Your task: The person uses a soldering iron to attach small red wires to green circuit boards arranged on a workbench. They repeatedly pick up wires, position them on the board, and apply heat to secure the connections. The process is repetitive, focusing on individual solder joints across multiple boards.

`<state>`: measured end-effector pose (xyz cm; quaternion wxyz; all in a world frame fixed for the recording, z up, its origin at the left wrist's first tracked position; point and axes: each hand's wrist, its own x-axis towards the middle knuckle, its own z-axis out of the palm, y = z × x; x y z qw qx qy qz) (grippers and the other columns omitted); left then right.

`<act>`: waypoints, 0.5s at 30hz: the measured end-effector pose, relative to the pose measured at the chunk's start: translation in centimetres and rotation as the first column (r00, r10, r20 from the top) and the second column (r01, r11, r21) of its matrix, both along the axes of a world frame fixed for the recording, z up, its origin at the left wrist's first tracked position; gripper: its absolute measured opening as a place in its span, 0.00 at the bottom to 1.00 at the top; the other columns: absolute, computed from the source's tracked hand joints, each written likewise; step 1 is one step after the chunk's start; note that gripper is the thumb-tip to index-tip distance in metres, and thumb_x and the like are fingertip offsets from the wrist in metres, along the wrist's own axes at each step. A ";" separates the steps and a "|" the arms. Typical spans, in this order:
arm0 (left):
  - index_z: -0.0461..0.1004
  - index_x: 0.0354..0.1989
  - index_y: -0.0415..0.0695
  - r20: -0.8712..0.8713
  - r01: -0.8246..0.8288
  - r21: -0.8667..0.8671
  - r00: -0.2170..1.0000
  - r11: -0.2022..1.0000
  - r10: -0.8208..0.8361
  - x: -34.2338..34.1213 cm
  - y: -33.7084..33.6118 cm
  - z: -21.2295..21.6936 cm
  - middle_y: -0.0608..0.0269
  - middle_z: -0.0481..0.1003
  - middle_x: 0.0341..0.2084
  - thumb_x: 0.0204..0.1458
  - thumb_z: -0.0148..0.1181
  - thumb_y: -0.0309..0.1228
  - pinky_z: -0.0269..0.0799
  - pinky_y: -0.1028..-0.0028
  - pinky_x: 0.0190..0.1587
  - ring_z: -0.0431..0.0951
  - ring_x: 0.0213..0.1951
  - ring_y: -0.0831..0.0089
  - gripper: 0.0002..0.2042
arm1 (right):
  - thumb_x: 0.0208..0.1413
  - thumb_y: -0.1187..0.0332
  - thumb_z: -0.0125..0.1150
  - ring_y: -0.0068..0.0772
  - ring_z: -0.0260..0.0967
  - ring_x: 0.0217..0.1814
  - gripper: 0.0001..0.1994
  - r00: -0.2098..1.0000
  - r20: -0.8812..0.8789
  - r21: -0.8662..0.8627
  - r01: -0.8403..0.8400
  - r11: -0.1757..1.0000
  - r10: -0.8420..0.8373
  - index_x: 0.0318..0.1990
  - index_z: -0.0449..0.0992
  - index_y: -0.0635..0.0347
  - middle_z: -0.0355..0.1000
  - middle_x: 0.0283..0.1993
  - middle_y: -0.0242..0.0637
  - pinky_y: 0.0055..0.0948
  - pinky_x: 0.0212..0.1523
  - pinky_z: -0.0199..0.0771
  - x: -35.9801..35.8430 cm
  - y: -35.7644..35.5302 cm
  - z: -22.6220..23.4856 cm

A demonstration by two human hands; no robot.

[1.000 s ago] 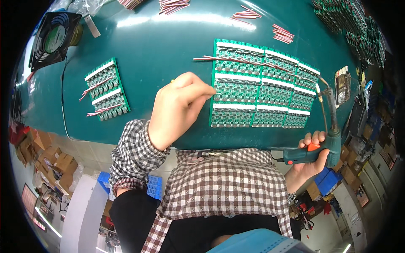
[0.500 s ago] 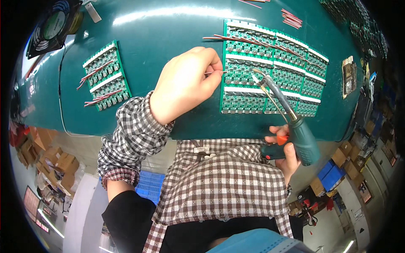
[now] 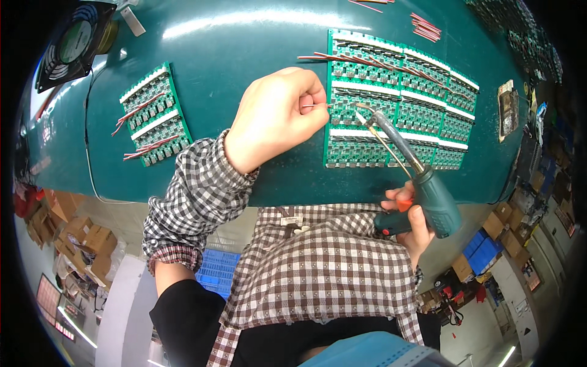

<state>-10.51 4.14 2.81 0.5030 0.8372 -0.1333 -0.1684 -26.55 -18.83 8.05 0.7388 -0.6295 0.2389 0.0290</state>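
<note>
Far left on the dark green counter (image 3: 244, 49): a small green circuit-board panel (image 3: 153, 114) with red leads. Left hand (image 3: 278, 116), grip pinched narrow on a thin red wire (image 3: 315, 106), rests at the large green circuit-board panel (image 3: 397, 98), centre-right. Right hand (image 3: 406, 223), grip closed around a teal pistol-shaped soldering iron (image 3: 428, 189), holds its tip on that panel.

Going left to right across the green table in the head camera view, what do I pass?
Black fan → small panel of circuit boards → left hand pinching a wire → large panel of circuit boards → soldering gun in the right hand → small metal holder.
</note>
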 end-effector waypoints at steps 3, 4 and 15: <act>0.73 0.26 0.37 -0.043 0.008 -0.024 0.999 1.000 -0.009 0.2 0.1 -0.2 0.69 0.67 0.20 0.42 0.59 0.24 0.64 0.82 0.25 0.64 0.22 0.86 0.04 | 0.52 0.69 0.59 0.50 0.72 0.44 0.22 1.000 -0.014 -0.029 -0.021 0.999 0.021 0.51 0.65 0.78 0.71 0.38 0.48 0.42 0.41 0.80 0.0 0.1 0.1; 0.73 0.26 0.37 -0.052 0.009 -0.035 0.999 0.999 -0.011 0.3 0.0 -0.2 0.69 0.67 0.20 0.42 0.59 0.24 0.64 0.82 0.25 0.64 0.22 0.86 0.04 | 0.52 0.69 0.59 0.49 0.73 0.44 0.23 1.000 -0.006 -0.032 -0.022 0.999 0.022 0.51 0.65 0.78 0.71 0.38 0.47 0.42 0.41 0.80 -0.1 0.1 0.1; 0.73 0.26 0.37 -0.085 0.022 -0.015 0.996 1.000 -0.023 0.5 -0.1 -0.1 0.70 0.67 0.20 0.43 0.59 0.24 0.63 0.82 0.26 0.64 0.22 0.86 0.04 | 0.53 0.71 0.59 0.44 0.73 0.42 0.21 1.000 0.006 -0.029 -0.028 0.999 0.028 0.50 0.65 0.79 0.71 0.38 0.46 0.39 0.41 0.80 0.3 0.6 0.5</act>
